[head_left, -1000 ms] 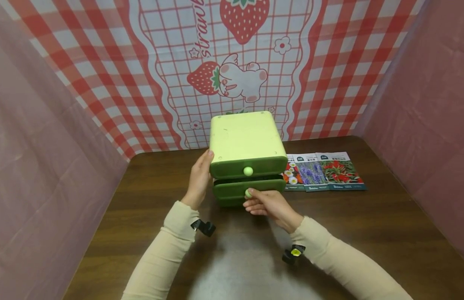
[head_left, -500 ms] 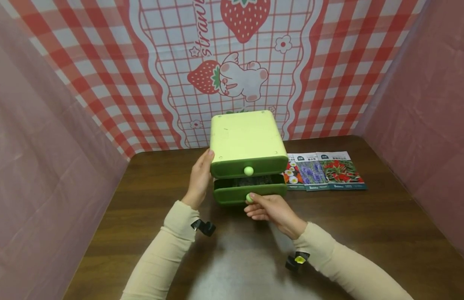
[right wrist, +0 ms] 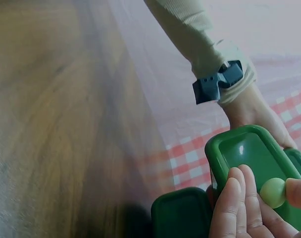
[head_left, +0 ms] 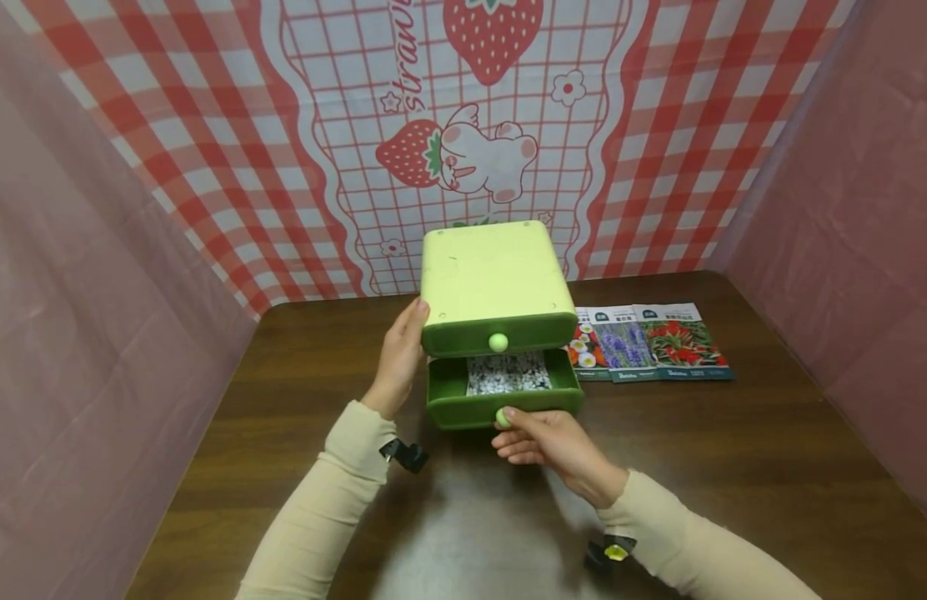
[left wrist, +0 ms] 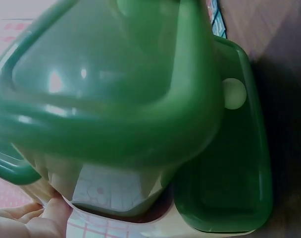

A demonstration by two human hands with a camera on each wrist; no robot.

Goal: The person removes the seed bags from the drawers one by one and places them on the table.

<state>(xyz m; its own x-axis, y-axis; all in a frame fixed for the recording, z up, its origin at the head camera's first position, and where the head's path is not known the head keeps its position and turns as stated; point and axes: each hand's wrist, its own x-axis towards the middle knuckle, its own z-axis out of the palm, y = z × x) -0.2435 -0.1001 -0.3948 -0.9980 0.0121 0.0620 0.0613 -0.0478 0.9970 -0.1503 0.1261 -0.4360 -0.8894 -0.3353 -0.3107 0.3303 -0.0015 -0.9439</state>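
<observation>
A small cabinet with a pale yellow-green top and dark green drawers stands at the back of the table. My left hand rests against its left side, fingers flat on the wall. With thumb and fingertips, my right hand pinches the round pale knob of the pulled-out middle drawer. Black-and-white speckled material lies inside that drawer. The upper drawer is closed. Below, a lower drawer with its own knob shows in the wrist views.
Overlapping flower-picture packets lie on the wooden table, right of the cabinet. Behind hangs a red-and-white checked cloth with strawberry prints. Pink curtains close off both sides.
The middle drawer has slid outward toward me, uncovering the speckled material. My right hand has moved back with the knob. My left hand stays on the cabinet's side.
</observation>
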